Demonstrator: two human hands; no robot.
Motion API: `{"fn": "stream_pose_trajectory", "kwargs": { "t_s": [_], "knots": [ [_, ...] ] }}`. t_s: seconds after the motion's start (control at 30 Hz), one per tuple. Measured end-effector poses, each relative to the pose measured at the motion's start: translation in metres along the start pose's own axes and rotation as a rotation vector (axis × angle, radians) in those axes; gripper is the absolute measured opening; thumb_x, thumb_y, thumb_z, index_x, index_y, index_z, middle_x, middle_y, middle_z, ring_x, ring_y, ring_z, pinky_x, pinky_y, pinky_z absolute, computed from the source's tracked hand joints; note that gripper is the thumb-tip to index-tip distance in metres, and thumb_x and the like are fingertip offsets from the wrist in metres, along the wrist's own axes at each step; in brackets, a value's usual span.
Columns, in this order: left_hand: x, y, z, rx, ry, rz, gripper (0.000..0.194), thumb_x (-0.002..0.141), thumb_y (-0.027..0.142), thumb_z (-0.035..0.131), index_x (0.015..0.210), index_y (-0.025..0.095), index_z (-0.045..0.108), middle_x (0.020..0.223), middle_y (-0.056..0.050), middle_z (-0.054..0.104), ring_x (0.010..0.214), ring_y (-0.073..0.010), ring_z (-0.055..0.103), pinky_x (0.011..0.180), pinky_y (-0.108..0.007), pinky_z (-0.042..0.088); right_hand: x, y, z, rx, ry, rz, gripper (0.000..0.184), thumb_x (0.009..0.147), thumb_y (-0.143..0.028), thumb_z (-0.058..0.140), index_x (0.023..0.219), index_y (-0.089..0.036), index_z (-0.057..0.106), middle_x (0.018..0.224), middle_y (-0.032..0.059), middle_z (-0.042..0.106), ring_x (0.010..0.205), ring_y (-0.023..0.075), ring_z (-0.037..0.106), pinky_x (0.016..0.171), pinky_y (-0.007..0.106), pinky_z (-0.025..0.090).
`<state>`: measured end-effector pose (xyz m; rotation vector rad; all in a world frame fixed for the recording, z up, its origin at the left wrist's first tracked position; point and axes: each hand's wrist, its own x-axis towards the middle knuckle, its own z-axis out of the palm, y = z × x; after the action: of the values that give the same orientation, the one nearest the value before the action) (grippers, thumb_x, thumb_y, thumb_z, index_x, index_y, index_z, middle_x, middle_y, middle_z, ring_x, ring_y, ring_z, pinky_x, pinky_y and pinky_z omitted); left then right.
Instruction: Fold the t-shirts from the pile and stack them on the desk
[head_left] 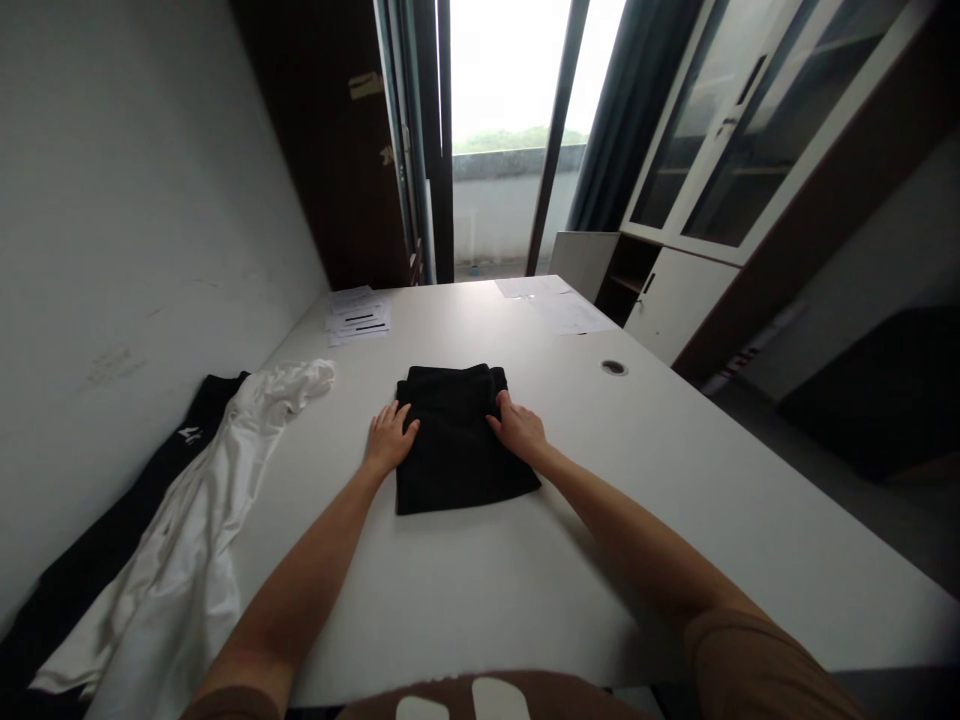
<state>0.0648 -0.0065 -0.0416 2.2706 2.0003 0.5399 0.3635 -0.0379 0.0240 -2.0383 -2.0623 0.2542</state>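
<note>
A black garment (457, 445), folded into a compact rectangle, lies flat in the middle of the white table; its exact kind cannot be made out. My left hand (388, 438) rests at its left edge, fingers spread, with the thumb on the cloth. At the right edge, my right hand (519, 426) has its thumb on top and its fingers curled round the side layers, closed on the fabric. The fingertips there are partly hidden.
White satiny clothing (217, 480) and a black garment with a white logo (187, 425) lie along the table's left side by the wall. Papers (358, 318) sit at the far left, more sheets (562, 308) at the far right. A round cable hole (613, 368) is in the white table (637, 470).
</note>
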Motion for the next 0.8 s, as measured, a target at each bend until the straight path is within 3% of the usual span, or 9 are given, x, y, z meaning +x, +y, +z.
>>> {"fn": "stream_pose_trajectory", "kwargs": {
  "t_s": [0.13, 0.33, 0.53, 0.7, 0.8],
  "knots": [
    [0.001, -0.001, 0.001, -0.002, 0.019, -0.001, 0.054, 0.104, 0.049, 0.044, 0.150, 0.023, 0.053, 0.161, -0.011, 0.045, 0.149, -0.0304, 0.039, 0.125, -0.051, 0.028, 0.001, -0.001, 0.003, 0.059, 0.063, -0.035, 0.029, 0.102, -0.038, 0.056, 0.126, -0.025, 0.045, 0.117, 0.0101, 0.070, 0.098, 0.0283, 0.070, 0.078, 0.034, 0.047],
    [0.001, -0.002, 0.001, -0.010, 0.026, 0.005, 0.052, 0.104, 0.047, 0.044, 0.149, 0.022, 0.055, 0.160, -0.012, 0.046, 0.149, -0.0301, 0.040, 0.125, -0.050, 0.029, 0.011, 0.011, 0.003, 0.072, 0.036, -0.074, 0.032, 0.100, -0.035, 0.059, 0.129, -0.029, 0.049, 0.122, 0.0077, 0.069, 0.101, 0.0283, 0.069, 0.080, 0.035, 0.048],
    [0.001, 0.000, 0.001, -0.004, 0.024, 0.009, 0.052, 0.104, 0.048, 0.043, 0.149, 0.023, 0.054, 0.159, -0.011, 0.047, 0.148, -0.0303, 0.042, 0.124, -0.051, 0.030, 0.024, 0.028, -0.008, 0.106, 0.079, -0.052, 0.026, 0.104, -0.034, 0.051, 0.129, -0.028, 0.055, 0.111, 0.0059, 0.072, 0.100, 0.0254, 0.068, 0.083, 0.033, 0.047],
    [-0.001, 0.001, -0.002, -0.005, 0.041, 0.020, 0.053, 0.104, 0.047, 0.044, 0.149, 0.021, 0.054, 0.158, -0.012, 0.048, 0.146, -0.0306, 0.044, 0.123, -0.051, 0.031, 0.026, 0.036, -0.005, -0.048, 0.004, 0.013, 0.042, 0.099, -0.054, 0.058, 0.128, -0.024, 0.060, 0.127, 0.0161, 0.064, 0.107, 0.0309, 0.067, 0.083, 0.037, 0.051],
    [-0.001, 0.001, -0.002, -0.013, 0.042, 0.024, 0.053, 0.104, 0.047, 0.043, 0.149, 0.021, 0.053, 0.158, -0.013, 0.049, 0.146, -0.0312, 0.044, 0.123, -0.051, 0.031, 0.023, 0.035, -0.003, -0.113, -0.053, 0.035, 0.050, 0.099, -0.058, 0.054, 0.134, -0.022, 0.056, 0.123, 0.0187, 0.066, 0.108, 0.0335, 0.068, 0.085, 0.040, 0.052]
  ]
}}
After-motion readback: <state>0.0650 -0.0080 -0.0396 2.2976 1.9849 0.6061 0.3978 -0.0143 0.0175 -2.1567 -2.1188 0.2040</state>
